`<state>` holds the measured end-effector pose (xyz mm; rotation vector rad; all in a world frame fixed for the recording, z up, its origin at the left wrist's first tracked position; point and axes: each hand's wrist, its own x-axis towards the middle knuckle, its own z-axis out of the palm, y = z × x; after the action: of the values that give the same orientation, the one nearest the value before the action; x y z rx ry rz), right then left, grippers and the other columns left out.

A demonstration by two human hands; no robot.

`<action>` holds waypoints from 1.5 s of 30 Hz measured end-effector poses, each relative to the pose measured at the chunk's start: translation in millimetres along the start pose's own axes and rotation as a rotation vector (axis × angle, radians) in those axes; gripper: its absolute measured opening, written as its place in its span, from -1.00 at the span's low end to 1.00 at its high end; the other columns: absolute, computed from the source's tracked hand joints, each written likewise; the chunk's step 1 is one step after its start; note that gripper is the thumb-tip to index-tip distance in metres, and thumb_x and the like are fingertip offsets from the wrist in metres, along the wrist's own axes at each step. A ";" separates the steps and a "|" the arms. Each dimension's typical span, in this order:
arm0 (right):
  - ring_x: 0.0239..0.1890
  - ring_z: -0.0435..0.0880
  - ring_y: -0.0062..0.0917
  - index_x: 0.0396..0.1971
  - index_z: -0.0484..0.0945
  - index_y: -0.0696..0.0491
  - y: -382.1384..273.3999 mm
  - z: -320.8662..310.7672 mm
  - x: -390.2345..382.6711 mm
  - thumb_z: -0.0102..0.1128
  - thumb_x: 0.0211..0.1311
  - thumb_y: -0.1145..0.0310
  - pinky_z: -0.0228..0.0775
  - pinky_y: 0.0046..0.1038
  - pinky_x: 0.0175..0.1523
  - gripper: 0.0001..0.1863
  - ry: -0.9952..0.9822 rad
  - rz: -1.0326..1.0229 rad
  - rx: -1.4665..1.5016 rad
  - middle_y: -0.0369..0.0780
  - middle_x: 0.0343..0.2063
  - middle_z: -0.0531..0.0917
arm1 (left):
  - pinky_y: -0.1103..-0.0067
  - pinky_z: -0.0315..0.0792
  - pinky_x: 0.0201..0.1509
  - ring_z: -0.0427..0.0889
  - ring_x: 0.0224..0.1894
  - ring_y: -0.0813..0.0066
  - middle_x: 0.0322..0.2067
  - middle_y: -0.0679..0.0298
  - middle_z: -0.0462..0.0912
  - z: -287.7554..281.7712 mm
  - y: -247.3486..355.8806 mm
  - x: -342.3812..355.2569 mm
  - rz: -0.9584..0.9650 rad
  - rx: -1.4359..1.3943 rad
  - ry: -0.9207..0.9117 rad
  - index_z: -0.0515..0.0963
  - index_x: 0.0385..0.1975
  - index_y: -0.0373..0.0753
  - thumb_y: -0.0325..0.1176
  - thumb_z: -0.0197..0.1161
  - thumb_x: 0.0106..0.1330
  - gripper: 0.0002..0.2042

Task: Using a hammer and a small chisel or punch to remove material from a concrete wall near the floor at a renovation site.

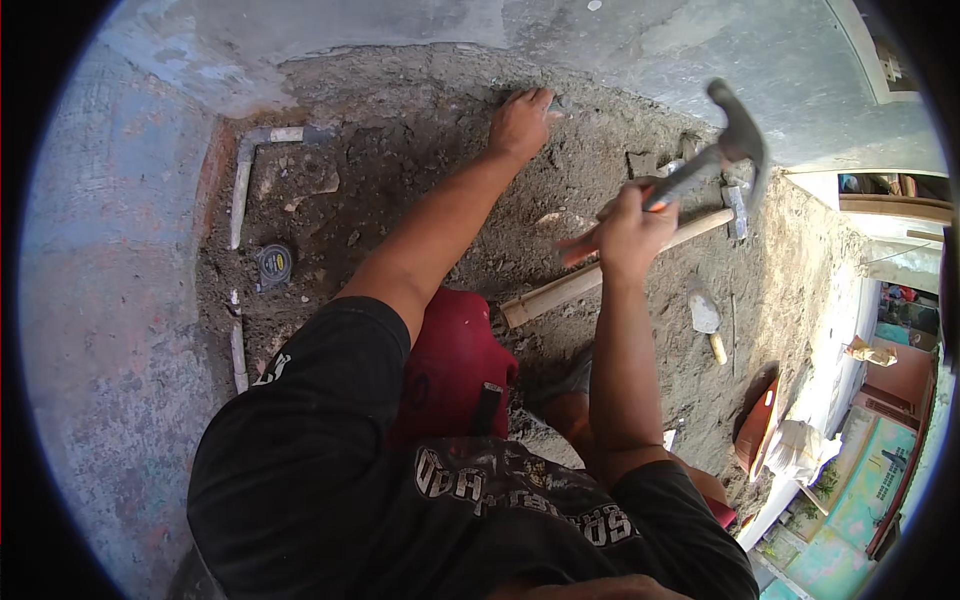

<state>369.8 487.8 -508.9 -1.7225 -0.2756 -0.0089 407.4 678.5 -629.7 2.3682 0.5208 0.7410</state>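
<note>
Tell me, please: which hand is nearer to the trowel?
Right. The right hand, holding the hammer, is up-left of the trowel in the picture; the left hand is farther, by the wall.

The left hand (521, 124) reaches to the base of the grey wall (420, 28); whatever its fingertips hold is too small to tell. The right hand (636, 237) grips a claw hammer (693, 176) above a length of wood (562, 294). On the dirt floor (390, 160) lie a trowel (705, 315), a tape measure (274, 266) and white pipe (241, 200).
</note>
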 end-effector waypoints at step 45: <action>-0.77 0.43 -0.61 -0.19 0.36 0.15 -38.1 -34.8 0.0 0.08 0.28 0.52 0.22 -0.57 -0.73 -0.85 0.038 0.045 0.223 -0.24 -0.69 0.48 | 0.24 0.52 -0.02 0.59 -0.03 0.04 -0.11 0.10 0.61 -36.7 -37.2 -45.6 0.087 0.137 -0.160 0.52 -0.09 -0.22 -0.33 0.32 0.24 -0.73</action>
<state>367.8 459.3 -465.9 -1.5050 -0.2017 0.0216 343.0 698.1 -646.5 2.5656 0.4150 0.5630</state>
